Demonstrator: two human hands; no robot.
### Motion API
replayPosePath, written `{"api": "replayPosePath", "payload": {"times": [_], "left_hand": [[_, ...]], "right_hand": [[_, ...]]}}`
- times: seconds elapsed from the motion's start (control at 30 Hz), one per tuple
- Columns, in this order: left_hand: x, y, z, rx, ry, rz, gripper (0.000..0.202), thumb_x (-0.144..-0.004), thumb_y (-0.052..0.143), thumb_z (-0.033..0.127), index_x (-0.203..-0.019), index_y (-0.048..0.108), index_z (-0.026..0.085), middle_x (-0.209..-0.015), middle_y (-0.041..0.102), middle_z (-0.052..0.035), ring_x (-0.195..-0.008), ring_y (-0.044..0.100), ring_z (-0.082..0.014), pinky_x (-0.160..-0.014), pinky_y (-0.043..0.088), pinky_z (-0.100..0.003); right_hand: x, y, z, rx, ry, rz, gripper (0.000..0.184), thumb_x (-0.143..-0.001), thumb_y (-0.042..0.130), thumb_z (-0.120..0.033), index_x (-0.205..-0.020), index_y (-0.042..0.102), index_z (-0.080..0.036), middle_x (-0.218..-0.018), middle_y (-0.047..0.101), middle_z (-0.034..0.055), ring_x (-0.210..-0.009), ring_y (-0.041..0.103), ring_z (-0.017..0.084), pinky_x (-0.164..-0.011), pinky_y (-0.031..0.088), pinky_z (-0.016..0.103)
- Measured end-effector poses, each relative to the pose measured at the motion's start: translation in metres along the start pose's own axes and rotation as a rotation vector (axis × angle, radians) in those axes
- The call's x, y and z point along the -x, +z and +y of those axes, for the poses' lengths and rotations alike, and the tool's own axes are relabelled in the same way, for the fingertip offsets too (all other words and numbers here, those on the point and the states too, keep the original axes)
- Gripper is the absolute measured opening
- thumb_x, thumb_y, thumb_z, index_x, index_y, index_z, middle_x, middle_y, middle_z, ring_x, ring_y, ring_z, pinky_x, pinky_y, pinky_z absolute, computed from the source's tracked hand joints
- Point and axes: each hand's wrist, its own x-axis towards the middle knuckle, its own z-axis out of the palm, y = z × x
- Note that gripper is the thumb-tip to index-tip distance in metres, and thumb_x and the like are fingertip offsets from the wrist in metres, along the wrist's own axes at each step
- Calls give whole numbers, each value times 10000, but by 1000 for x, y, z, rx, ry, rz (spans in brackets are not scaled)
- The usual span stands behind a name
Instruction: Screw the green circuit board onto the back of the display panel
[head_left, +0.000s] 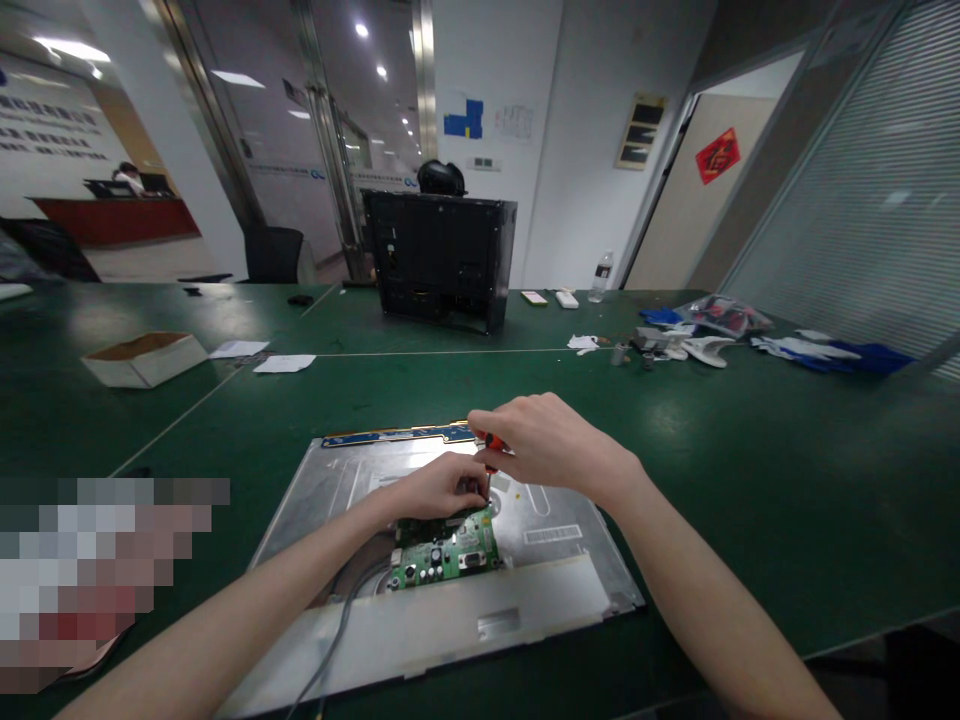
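My right hand (551, 440) grips the orange and black handle of a screwdriver (493, 441), whose shaft points down to the upper right corner of a green circuit board (450, 562). Close to the tip, the fingers of my left hand (442, 487) are pinched together; what they hold, if anything, is hidden. The board lies on the metal back of a flat display panel (525, 590), and the left hand covers its upper edge. A blue strip board (390, 436) runs along the panel's far edge. From the board's left side, a grey cable (341, 630) trails toward me.
On the green table (720, 460) stand a black monitor housing (446, 255) and, to the left, an open box (146, 360) beside paper sheets (285, 364). Gloves (825, 350), a plastic bag (724, 315) and a water bottle (601, 277) are at the right. A blurred patch covers the lower left.
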Motion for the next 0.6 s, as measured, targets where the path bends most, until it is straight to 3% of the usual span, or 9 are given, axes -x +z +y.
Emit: {"api": "replayPosePath", "payload": {"times": [0.6], "left_hand": [[0,2,-3,7,30,5,81,-818,638,186,-886,652,143,-868,678,-46,-793,607,-175,-720,462,-252]], "right_hand": [[1,-2,-2,-47,-30,-10,141,-842,509,-260,-962,472,-197,-829,658,23,-650,547,141,-506,202,274]]}}
